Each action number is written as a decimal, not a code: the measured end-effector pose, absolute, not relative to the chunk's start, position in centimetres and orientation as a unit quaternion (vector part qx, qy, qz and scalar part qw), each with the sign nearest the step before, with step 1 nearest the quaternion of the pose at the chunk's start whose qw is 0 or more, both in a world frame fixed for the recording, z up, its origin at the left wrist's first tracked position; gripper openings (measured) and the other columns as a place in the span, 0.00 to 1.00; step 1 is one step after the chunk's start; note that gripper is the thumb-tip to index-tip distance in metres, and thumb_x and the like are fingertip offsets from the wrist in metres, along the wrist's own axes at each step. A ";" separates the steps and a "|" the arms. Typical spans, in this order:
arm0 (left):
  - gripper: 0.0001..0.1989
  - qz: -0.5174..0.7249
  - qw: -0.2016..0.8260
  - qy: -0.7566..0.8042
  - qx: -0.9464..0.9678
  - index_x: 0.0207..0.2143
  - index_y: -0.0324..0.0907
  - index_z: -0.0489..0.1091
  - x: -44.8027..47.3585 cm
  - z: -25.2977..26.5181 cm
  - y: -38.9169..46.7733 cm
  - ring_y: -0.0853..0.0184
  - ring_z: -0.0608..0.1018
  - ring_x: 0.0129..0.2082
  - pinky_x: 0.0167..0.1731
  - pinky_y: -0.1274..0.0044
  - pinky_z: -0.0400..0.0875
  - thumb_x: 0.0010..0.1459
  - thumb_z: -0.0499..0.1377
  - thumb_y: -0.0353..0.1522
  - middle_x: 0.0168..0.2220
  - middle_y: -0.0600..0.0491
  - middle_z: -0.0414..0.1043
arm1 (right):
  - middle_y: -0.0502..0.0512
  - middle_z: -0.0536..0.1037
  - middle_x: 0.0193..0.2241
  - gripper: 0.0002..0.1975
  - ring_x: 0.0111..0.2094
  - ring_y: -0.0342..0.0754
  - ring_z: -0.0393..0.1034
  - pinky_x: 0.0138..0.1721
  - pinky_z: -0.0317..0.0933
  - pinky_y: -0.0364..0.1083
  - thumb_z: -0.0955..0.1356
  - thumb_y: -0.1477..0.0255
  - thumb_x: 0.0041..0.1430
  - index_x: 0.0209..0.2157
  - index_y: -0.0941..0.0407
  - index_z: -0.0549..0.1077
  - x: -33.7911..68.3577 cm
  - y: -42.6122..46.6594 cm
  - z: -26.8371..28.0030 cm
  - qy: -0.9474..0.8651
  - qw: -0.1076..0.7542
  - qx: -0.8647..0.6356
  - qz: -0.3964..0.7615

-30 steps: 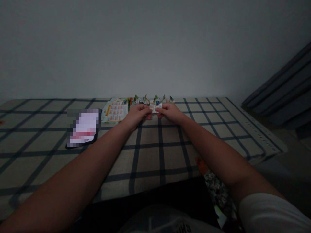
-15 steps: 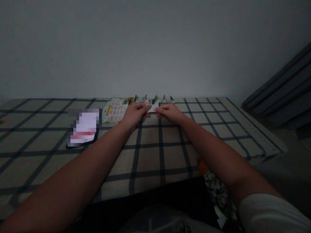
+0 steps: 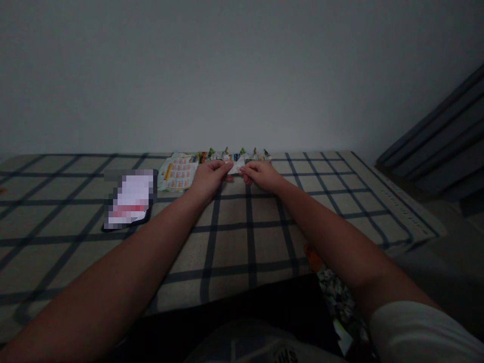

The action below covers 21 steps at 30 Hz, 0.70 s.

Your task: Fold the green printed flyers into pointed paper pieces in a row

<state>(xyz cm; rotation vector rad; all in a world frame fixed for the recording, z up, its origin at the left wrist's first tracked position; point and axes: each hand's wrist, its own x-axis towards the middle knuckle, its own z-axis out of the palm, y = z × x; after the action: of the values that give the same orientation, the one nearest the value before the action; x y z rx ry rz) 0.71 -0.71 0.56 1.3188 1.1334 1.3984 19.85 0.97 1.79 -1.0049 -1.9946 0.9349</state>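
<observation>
A small piece of white paper (image 3: 236, 167) with faint print is stretched between my two hands above the checked cloth. My left hand (image 3: 212, 176) pinches its left end between thumb and fingers. At the right end, my right hand (image 3: 261, 175) pinches it the same way. Just behind the hands stands a row of several small folded paper shapes (image 3: 243, 153) in green, orange and white, their points upward. Left of my left hand lies a printed sheet (image 3: 179, 171) with orange and yellow blocks, partly hidden by that hand.
A phone (image 3: 132, 196) with a blurred-out screen lies on the checked tablecloth (image 3: 230, 247) at left. The grey wall (image 3: 242, 75) rises behind the table. A dark curtain (image 3: 438, 131) hangs at right. Near my lap is an orange patch (image 3: 313, 257) beside patterned fabric (image 3: 336, 292).
The paper strip between my fingers is tilted slightly differently, and my right fingertips have shifted a little. Both hands keep their pinch. The phone and the printed sheet stay in place.
</observation>
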 end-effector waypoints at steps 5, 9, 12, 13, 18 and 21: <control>0.18 0.561 0.474 0.442 0.516 0.24 0.40 0.74 0.7 0.9 -0.9 0.71 0.72 0.25 0.30 0.79 0.73 0.44 0.73 0.44 0.24 0.55 0.71 | 0.49 0.74 0.22 0.16 0.26 0.43 0.67 0.33 0.59 0.43 0.66 0.66 0.66 0.24 0.55 0.67 19.8 0.9 1.9 -0.789 0.347 -0.396 0.317; 0.21 0.537 0.508 0.434 0.515 0.22 0.40 0.72 0.6 1.0 -0.8 0.71 0.71 0.26 0.33 0.75 0.77 0.42 0.74 0.45 0.23 0.57 0.66 | 0.49 0.73 0.22 0.16 0.27 0.44 0.66 0.33 0.57 0.44 0.67 0.64 0.65 0.24 0.56 0.68 20.1 0.9 1.9 -0.810 0.324 -0.386 0.299; 0.22 0.536 0.501 0.439 0.518 0.22 0.40 0.72 0.3 0.6 -0.3 0.71 0.70 0.25 0.29 0.77 0.73 0.44 0.73 0.48 0.22 0.56 0.67 | 0.49 0.71 0.22 0.17 0.26 0.44 0.64 0.33 0.55 0.44 0.67 0.65 0.65 0.23 0.56 0.69 20.2 0.9 1.9 -0.824 0.317 -0.380 0.276; 0.22 0.546 0.485 0.443 0.520 0.22 0.40 0.73 0.2 0.5 -0.1 0.71 0.70 0.24 0.28 0.78 0.71 0.45 0.73 0.48 0.21 0.56 0.68 | 0.49 0.71 0.21 0.17 0.26 0.43 0.63 0.33 0.55 0.44 0.67 0.65 0.65 0.23 0.56 0.69 20.2 0.9 1.9 -0.825 0.318 -0.380 0.273; 0.22 0.554 0.448 0.446 0.542 0.23 0.41 0.75 -0.1 0.2 0.3 0.68 0.72 0.26 0.29 0.77 0.67 0.46 0.72 0.51 0.23 0.53 0.72 | 0.49 0.72 0.22 0.15 0.26 0.43 0.66 0.31 0.58 0.43 0.67 0.63 0.64 0.26 0.56 0.71 20.1 1.1 1.9 -0.784 0.357 -0.391 0.324; 0.24 0.553 0.458 0.429 0.547 0.26 0.41 0.76 0.0 0.3 0.2 0.68 0.72 0.27 0.31 0.76 0.67 0.45 0.72 0.53 0.26 0.53 0.74 | 0.49 0.74 0.23 0.15 0.25 0.43 0.67 0.30 0.62 0.43 0.68 0.61 0.64 0.28 0.56 0.73 20.2 1.1 2.0 -0.755 0.382 -0.399 0.354</control>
<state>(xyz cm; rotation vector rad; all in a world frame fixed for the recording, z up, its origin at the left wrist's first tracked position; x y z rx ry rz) 0.05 0.19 0.30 1.3486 1.0578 1.3631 20.25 1.09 2.01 -1.0184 -1.9268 0.9022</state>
